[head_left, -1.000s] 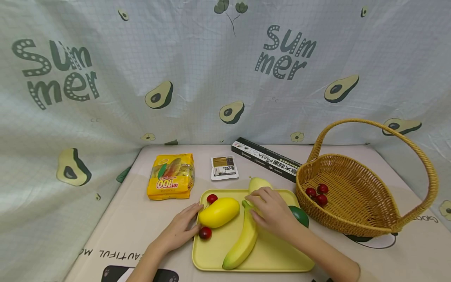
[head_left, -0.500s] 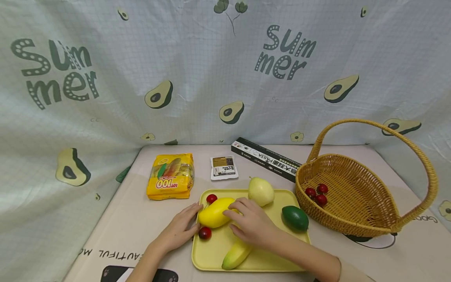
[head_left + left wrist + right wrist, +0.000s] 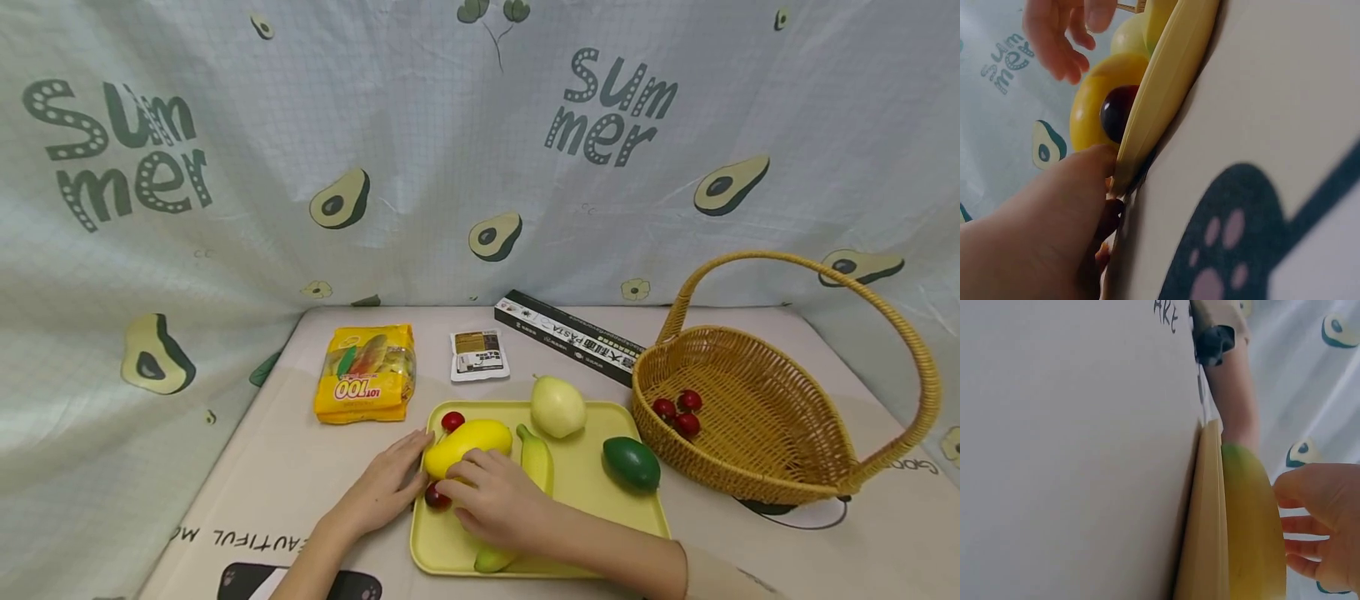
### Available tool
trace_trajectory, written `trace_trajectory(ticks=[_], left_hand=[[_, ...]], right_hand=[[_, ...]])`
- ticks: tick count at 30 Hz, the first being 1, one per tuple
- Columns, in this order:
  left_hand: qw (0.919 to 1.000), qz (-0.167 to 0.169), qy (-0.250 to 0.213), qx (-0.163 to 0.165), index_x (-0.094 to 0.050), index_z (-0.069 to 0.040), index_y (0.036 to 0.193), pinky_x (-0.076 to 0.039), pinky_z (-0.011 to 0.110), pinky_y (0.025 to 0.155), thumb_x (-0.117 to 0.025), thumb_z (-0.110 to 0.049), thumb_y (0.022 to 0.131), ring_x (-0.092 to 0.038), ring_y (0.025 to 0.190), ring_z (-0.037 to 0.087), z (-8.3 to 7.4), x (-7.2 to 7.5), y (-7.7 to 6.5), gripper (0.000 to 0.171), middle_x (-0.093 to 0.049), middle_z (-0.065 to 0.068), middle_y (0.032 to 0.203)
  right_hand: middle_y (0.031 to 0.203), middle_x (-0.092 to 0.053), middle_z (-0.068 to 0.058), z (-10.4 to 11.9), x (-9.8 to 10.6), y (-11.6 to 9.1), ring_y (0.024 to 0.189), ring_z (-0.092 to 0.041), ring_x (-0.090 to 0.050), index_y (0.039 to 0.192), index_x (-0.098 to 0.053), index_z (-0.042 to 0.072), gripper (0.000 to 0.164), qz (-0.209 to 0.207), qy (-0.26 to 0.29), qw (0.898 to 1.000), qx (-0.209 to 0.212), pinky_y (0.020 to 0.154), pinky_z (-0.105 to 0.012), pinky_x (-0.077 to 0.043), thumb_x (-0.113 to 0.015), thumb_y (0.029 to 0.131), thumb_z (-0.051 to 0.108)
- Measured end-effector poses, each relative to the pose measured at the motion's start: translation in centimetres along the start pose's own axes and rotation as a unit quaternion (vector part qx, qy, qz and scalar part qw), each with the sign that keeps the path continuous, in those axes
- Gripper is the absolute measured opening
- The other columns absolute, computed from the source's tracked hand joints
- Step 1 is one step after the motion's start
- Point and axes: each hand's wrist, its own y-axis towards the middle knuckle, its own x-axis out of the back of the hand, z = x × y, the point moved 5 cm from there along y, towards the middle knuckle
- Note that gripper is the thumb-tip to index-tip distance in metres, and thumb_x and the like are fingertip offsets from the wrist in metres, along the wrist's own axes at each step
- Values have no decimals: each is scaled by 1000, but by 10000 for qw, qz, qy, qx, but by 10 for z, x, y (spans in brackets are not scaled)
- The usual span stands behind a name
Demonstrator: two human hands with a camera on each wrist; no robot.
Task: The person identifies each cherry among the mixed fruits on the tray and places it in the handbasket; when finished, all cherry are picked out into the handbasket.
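Head view: right hand [image 3: 501,502] hovers, grip empty and loose, by the dark cherry [image 3: 433,498], which a stray nudge could roll away; left hand [image 3: 382,492] at tray [image 3: 442,540] edge, grip unclear.

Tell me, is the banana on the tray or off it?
On it: the banana lies on the yellow tray, with tray surface showing on both sides; the right hand hides its middle.

The right hand [image 3: 1329,515] is positioned beside the banana [image 3: 1254,531], fingers loosely bent; I cannot confirm contact. The banana lies behind the tray [image 3: 1210,519] edge. A forearm [image 3: 1235,394] extends beyond the fruit's green end.
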Motion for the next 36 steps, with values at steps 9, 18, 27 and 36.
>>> trace_trajectory(ticks=[9,18,27,36], left_hand=[[9974,-10,721,-51,-36,-15,142,-11,52,108,-51,-31,93,-23,135,23,0,-1,1,54,-34,4,145],[9969,30,786,-38,-34,-15,143,-10,51,109,-48,-36,94,-21,136,23,1,-2,0,55,-28,8,148],[9980,20,625,-87,-32,-14,143,-8,51,109,-47,-35,94,-20,136,24,2,-1,-2,56,-26,9,148],[9979,24,635,-109,-32,-16,144,-8,51,109,-46,-37,94,-19,137,23,2,-3,-1,56,-27,9,148]], right_hand=[[103,-59,5,6,-14,1,91,-11,-51,107,-64,17,27,441,54,9989,-164,73,-20,-42,-66,81,20],[101,-59,3,9,-20,-1,89,-11,-52,104,-65,16,26,288,14,9995,-151,72,-20,-44,-66,78,17],[102,-59,2,10,-23,0,90,-12,-53,108,-63,15,30,425,2,9988,-226,74,-21,-45,-67,78,17],[101,-56,1,12,-27,1,82,-11,-52,115,-59,15,38,831,14,9961,-296,68,-19,-45,-67,78,19]])
